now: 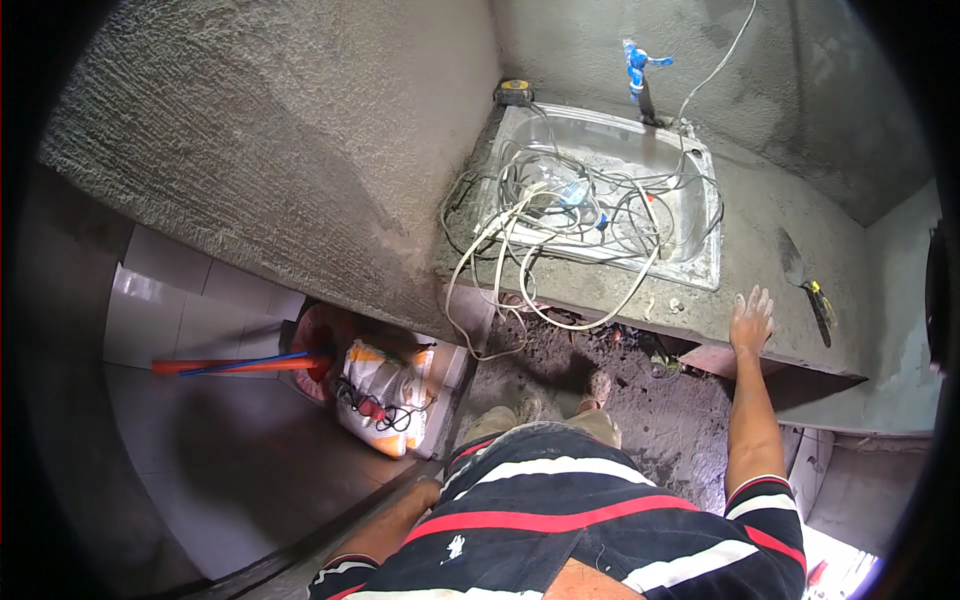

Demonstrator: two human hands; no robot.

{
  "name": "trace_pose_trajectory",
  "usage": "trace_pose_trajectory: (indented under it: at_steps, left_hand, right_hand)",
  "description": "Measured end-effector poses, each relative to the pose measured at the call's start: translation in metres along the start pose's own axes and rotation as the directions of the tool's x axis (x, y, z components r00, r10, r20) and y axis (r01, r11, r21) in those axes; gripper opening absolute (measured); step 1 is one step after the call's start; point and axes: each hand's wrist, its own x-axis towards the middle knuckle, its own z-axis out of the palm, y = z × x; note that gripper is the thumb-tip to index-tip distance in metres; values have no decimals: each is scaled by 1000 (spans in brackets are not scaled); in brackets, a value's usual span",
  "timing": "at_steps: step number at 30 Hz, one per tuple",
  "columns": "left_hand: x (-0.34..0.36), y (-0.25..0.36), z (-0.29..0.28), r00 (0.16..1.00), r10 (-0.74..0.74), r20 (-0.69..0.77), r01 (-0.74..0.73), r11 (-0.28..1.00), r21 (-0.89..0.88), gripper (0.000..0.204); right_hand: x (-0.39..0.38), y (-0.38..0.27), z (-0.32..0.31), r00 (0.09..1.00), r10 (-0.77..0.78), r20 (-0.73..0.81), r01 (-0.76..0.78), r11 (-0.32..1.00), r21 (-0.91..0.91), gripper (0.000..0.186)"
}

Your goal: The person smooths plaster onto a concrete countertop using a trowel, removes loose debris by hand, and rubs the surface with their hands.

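Right hand (pixel 752 320) out here at the front edge of the rough grey counter (pixel 755 215), fingers spread wide, nothing in the grasp. How hard it bears down, I can't tell. Left hand (pixel 427 490) sits low by my side; how open it is, or whether it holds anything, doesn't show.

Now the trowel (pixel 792 262): flat on the counter, just right of my fingers, its handle end close to the edge. One careless sweep of my wrist could tip it off. Dust on that surface might let my palm skid, too.

And watch the cables (pixel 520 207)! They're heaped in the sink (pixel 705 275), loops drooping over the front. A shoe (pixel 598 388) catching one could drag the tangle down. The blue tap (pixel 637 65) is right above; any drip could wet them.
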Motion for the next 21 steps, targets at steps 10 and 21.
trace_pose_trajectory:
  at_steps: [10,21]
  left_hand:
    - [0,-2,-3,1000,2,8,-2,1000,2,52]
    - [2,-1,-12,1000,13,8,-14,1000,14,52]
  right_hand:
    - [1,1,3,1000,-2,-11,2,1000,14,64]
    - [2,3,7,1000,-11,-16,11,1000,0,66]
